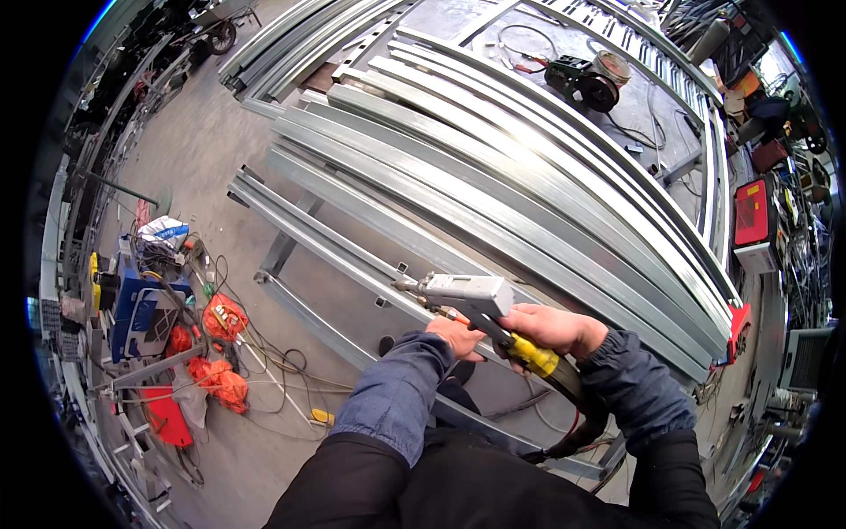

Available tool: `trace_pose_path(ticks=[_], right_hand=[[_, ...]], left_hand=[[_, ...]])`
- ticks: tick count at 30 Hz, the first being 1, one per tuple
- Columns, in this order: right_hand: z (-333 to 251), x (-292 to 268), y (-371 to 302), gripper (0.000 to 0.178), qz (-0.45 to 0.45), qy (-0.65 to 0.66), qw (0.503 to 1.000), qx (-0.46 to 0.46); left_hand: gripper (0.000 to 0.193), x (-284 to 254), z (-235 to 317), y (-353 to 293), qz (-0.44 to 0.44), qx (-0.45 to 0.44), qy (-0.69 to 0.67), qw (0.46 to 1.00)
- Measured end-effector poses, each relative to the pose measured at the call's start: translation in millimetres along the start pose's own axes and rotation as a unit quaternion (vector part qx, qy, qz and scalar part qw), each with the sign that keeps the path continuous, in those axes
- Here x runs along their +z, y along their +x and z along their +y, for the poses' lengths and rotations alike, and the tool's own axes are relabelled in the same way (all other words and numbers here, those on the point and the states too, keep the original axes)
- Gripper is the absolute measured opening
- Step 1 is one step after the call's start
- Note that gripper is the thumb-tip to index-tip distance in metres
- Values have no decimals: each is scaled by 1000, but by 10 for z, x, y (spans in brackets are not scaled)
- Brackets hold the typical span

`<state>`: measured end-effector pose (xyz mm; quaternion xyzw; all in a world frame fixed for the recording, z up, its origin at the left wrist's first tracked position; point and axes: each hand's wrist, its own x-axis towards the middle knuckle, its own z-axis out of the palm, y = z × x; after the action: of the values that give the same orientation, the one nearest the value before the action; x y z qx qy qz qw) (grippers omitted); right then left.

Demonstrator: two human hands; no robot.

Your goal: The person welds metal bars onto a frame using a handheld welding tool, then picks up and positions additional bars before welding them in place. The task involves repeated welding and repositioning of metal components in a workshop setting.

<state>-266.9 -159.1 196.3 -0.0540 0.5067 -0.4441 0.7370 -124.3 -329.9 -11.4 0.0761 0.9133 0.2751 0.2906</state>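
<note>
A handheld welding gun point(471, 289) with a silver-grey head, black handle and yellow rear sleeve points left. Its nozzle is at the upper face of a narrow galvanized steel tube point(339, 249). My right hand point(557, 329) is closed around the handle; some fingers are hidden beneath it. My left hand point(456, 336) is closed under the front of the gun, beside a small orange part, with its fingertips partly hidden behind the handle. A thick black cable point(577, 414) runs from the yellow sleeve down past my right forearm. Small square openings show along the tube.
Long steel profiles point(423, 176) lie side by side beyond the gun. A wire feeder with a spool point(589, 84) stands at the far right. A blue machine point(145, 313), orange bags point(218, 381) and loose cables litter the left floor. A red case point(753, 212) sits at right.
</note>
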Motion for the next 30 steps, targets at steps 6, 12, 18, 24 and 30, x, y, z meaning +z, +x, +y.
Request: trace_pose_path(ticks=[6,12,18,24,30], right_hand=[[214,-714,883,56,-63,41,996,38],[253,-944,1265,60,-86,87,989,80],[339,-1173,1420,62,-128,117,980,98],[294,-1146,1384,59,-122,101,984,86],[338,-1183,1387,58,-111,95,985,88]], left_hand=[[69,-316,63,72,-19,94,33,995],[69,-130,-60,202,-87,91,58,990],[70,-173,-86,222,-47,124,93,987],[67,-110,-116,220,-24,140,107,984],[67,-367,26,174,-61,119,103,986]])
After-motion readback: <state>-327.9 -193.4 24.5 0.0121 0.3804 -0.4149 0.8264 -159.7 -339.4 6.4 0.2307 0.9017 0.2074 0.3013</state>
